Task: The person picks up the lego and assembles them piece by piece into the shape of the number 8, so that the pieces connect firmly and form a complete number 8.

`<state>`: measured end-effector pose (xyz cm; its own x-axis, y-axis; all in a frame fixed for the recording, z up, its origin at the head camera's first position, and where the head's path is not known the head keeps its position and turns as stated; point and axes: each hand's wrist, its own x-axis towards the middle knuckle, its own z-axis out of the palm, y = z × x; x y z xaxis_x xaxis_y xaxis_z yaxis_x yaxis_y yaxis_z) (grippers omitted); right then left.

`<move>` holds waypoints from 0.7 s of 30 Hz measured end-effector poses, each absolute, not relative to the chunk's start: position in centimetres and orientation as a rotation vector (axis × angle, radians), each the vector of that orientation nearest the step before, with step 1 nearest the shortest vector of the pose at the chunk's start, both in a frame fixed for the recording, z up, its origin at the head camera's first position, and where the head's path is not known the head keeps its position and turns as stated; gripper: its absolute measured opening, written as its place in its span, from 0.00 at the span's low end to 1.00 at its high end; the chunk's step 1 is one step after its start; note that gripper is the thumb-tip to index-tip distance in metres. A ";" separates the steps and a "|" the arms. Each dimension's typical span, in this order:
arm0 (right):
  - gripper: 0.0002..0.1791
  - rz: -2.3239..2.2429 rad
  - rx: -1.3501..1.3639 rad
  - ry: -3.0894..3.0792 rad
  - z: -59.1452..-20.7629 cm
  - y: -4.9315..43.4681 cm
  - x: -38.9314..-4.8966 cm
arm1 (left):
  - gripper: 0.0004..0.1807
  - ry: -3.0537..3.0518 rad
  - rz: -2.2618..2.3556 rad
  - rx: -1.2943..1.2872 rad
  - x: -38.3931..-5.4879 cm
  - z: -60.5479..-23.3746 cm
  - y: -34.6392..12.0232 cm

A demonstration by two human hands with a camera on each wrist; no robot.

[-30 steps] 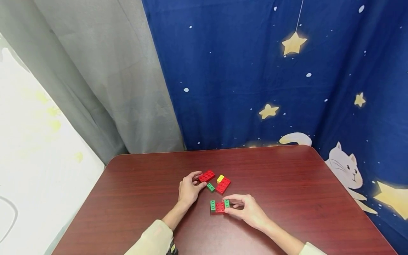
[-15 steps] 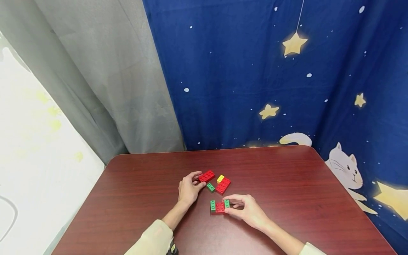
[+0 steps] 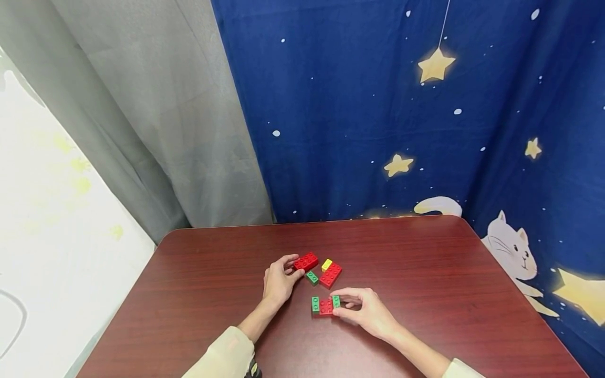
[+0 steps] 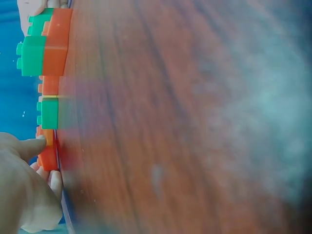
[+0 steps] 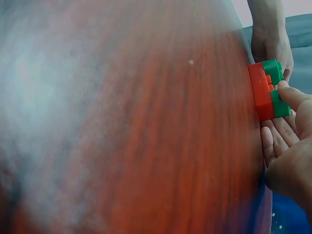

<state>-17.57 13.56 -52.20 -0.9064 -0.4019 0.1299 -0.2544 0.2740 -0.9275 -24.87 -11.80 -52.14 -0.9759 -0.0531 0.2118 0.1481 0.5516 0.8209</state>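
My left hand [image 3: 278, 281] pinches the near-left end of a red toy building brick [image 3: 308, 261] lying on the table, thumb on one side and fingers on the other. With thumb and fingertips, my right hand [image 3: 368, 312] holds a small green brick [image 3: 336, 301] at the right end of another red brick [image 3: 325, 307]. A second green brick [image 3: 315, 304] sits on that red brick's left end, and bare red studs show between the two. The right wrist view shows my thumb [image 5: 291, 95] against the nearer green brick [image 5: 280, 104].
Between the hands lies a loose green brick [image 3: 312, 278]. To its right, a red brick [image 3: 332, 274] lies against a small yellow brick [image 3: 326, 265]. The dark red wooden table [image 3: 212, 273] ends at a blue starry curtain [image 3: 340, 131] and a grey curtain [image 3: 189, 131].
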 end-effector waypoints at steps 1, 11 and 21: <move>0.20 -1.713 -0.626 2.397 -52.2 13.6 -17.6 | 0.23 -2.572 -1.395 -0.085 -24.8 -52.1 -11.8; 0.20 -1.677 -0.609 2.420 -52.5 13.5 -17.7 | 0.22 -2.553 -1.406 -0.082 -24.7 -51.9 -12.0; 0.20 -1.666 -0.612 2.428 -52.4 13.5 -17.6 | 0.22 -2.537 -1.423 -0.087 -24.7 -51.8 -12.2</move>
<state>-17.62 13.53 -52.36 -0.9086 -0.4010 0.1169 -0.2534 0.3066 -0.9175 -24.67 -12.23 -51.75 -0.9715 -0.0610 0.2292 0.1638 0.5266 0.8342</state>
